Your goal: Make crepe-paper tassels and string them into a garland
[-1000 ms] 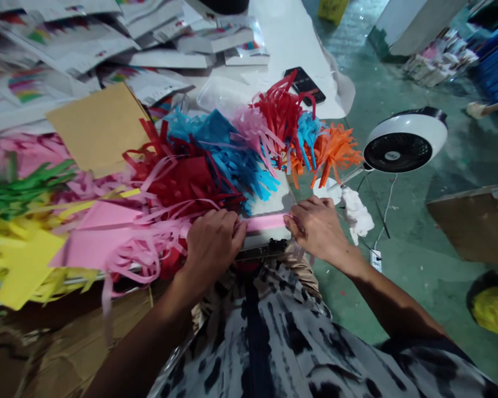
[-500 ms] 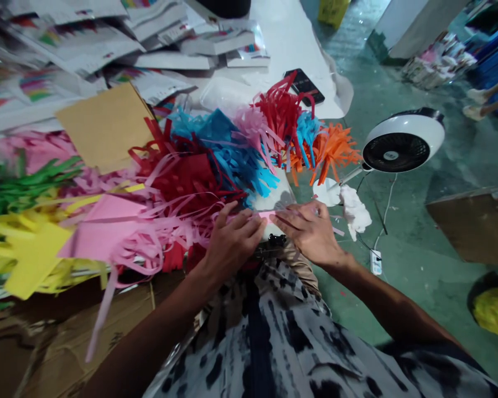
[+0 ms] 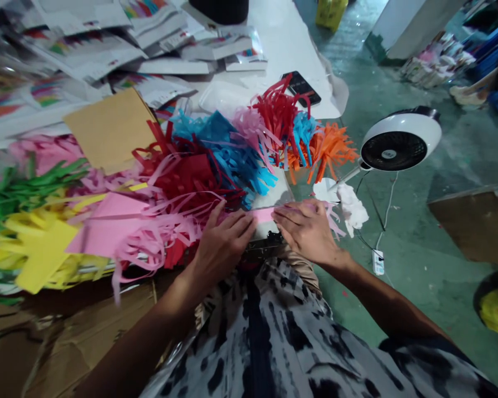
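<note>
1. A pink folded paper strip (image 3: 263,214) lies crosswise at the near edge of a white table (image 3: 282,44), in front of the person.
2. The left hand (image 3: 228,237) rests palm down on the strip's left part, fingers spread and unclenched.
3. The right hand (image 3: 309,229) lies over its right part, fingers straight and together; its thumb's grip I cannot tell. Pale pink fringe (image 3: 335,221) pokes out beyond this hand.
4. Beyond the hands are red fringe (image 3: 191,177), blue fringe (image 3: 228,155) and orange fringe (image 3: 336,146). To the left, a pink paper sheet (image 3: 112,224) (smooth, unlike its shaggy neighbours) lies beside yellow paper (image 3: 45,243).
5. A phone (image 3: 301,88) lies farther back; a fan (image 3: 400,141) stands right.
</note>
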Available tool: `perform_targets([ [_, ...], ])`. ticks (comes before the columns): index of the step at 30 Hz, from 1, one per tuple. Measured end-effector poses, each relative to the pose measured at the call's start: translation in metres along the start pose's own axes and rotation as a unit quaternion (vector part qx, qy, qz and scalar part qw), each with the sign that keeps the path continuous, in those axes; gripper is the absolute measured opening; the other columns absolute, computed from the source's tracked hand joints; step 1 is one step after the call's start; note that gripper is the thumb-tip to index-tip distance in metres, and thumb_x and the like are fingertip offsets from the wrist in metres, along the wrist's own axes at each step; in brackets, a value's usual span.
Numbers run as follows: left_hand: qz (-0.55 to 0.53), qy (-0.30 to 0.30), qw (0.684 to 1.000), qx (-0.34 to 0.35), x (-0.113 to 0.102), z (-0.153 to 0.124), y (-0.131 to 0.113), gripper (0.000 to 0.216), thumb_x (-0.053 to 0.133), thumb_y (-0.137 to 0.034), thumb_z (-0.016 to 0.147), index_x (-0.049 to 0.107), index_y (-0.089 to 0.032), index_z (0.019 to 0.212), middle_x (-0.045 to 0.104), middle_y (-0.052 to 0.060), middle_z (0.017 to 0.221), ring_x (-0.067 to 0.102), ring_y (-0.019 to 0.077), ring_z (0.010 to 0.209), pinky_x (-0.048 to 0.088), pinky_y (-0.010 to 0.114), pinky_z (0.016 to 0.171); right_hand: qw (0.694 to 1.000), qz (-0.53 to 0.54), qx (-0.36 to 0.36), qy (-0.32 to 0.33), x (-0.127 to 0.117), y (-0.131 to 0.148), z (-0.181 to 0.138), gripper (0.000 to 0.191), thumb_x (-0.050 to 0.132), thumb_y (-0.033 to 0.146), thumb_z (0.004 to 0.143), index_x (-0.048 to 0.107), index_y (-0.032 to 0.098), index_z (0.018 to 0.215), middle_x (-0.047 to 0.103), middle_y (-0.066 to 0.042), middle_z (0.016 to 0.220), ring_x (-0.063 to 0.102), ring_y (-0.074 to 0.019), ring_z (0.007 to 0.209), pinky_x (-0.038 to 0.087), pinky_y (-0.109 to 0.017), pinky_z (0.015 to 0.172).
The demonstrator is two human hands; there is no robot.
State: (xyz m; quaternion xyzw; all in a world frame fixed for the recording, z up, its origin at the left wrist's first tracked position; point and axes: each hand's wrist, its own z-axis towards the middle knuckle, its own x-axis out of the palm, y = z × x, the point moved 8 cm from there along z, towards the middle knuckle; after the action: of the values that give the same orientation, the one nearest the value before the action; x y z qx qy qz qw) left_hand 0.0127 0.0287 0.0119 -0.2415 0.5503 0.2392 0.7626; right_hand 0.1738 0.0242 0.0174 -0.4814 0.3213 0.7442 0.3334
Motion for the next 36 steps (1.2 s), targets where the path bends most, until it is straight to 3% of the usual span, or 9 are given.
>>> perform_targets([
  [5,0.024,-0.082,0.996,-0.028,-0.028,-0.024,0.033,0.024,0.054,-0.01,0.097,0.072,-0.026,0.098,0.081,-0.003,0.106,0.069,0.0239,0.116,0.029,0.063,0.124,0.998,0.054,0.016,0.008,0.004,-0.019,0.002,0.023,0.061,0.034,0.105,0.077,0.029,0.121,0.078,-0.002,0.124,0.067,-0.026,0.117,0.032,-0.05,0.103],
  [7,0.03,-0.12,0.992,-0.037,-0.04,-0.022,0.034,0.018,0.059,-0.011,0.093,0.071,-0.026,0.09,0.08,-0.004,0.1,0.069,0.0254,0.112,0.033,0.063,0.121,0.997,0.08,0.016,0.005,0.004,-0.024,0.002,0.023,0.063,0.035,0.104,0.076,0.033,0.122,0.079,0.001,0.123,0.067,-0.0251,0.118,0.033,-0.049,0.103],
  [9,0.019,-0.144,0.989,-0.03,-0.046,-0.009,0.024,0.014,0.064,-0.012,0.09,0.071,-0.023,0.095,0.08,0.0,0.1,0.067,0.0263,0.106,0.045,0.056,0.112,0.995,0.096,0.012,0.0,0.003,-0.026,0.004,0.023,0.063,0.032,0.104,0.075,0.037,0.123,0.079,0.003,0.122,0.066,-0.0244,0.117,0.033,-0.048,0.102],
  [12,-0.037,-0.087,0.996,-0.003,-0.026,0.02,0.0,0.017,0.063,-0.011,0.092,0.071,-0.018,0.106,0.077,0.006,0.106,0.066,0.0242,0.102,0.056,0.04,0.094,0.996,0.084,-0.002,-0.004,0.004,-0.024,0.005,0.023,0.063,0.028,0.104,0.076,0.036,0.121,0.079,0.003,0.121,0.066,-0.024,0.116,0.033,-0.048,0.102],
  [15,-0.062,0.005,0.998,0.001,0.004,0.037,-0.011,0.013,0.062,-0.01,0.095,0.07,-0.016,0.104,0.074,0.009,0.103,0.065,0.0236,0.096,0.057,0.038,0.086,0.998,0.065,-0.006,-0.01,0.004,-0.022,0.007,0.02,0.061,0.025,0.105,0.077,0.031,0.116,0.08,0.001,0.119,0.066,-0.0231,0.115,0.03,-0.048,0.104],
  [17,-0.065,0.025,0.997,-0.02,0.013,0.039,-0.007,0.013,0.062,-0.012,0.096,0.07,-0.015,0.106,0.073,0.01,0.104,0.063,0.0249,0.097,0.057,0.038,0.083,0.998,0.064,-0.002,-0.008,0.004,-0.022,0.008,0.019,0.059,0.024,0.106,0.076,0.027,0.113,0.081,0.0,0.116,0.066,-0.0228,0.115,0.03,-0.047,0.105],
  [20,-0.056,0.022,0.998,-0.029,0.013,0.037,-0.003,0.015,0.065,-0.014,0.095,0.069,-0.014,0.11,0.072,0.011,0.107,0.062,0.0262,0.098,0.056,0.037,0.08,0.997,0.072,0.021,0.005,0.005,-0.025,0.012,0.02,0.055,0.028,0.108,0.074,0.021,0.109,0.08,-0.004,0.111,0.065,-0.023,0.112,0.031,-0.045,0.103],
  [26,-0.055,-0.011,0.996,-0.071,0.007,0.031,0.002,0.013,0.058,-0.014,0.1,0.07,-0.015,0.095,0.072,0.01,0.098,0.06,0.0246,0.093,0.052,0.037,0.08,0.994,0.064,0.062,0.065,0.01,-0.029,0.019,0.026,0.055,0.04,0.107,0.073,0.021,0.108,0.075,-0.007,0.105,0.059,-0.0257,0.105,0.032,-0.043,0.096],
  [36,-0.126,-0.032,0.973,-0.191,-0.001,0.013,0.033,0.02,0.058,-0.031,0.103,0.07,-0.019,0.092,0.072,0.005,0.096,0.059,0.023,0.091,0.045,0.038,0.082,0.977,0.148,0.149,0.043,0.001,-0.048,0.02,0.014,0.071,0.034,0.098,0.076,0.025,0.088,0.074,-0.001,0.086,0.062,-0.0257,0.102,0.031,-0.04,0.092],
])
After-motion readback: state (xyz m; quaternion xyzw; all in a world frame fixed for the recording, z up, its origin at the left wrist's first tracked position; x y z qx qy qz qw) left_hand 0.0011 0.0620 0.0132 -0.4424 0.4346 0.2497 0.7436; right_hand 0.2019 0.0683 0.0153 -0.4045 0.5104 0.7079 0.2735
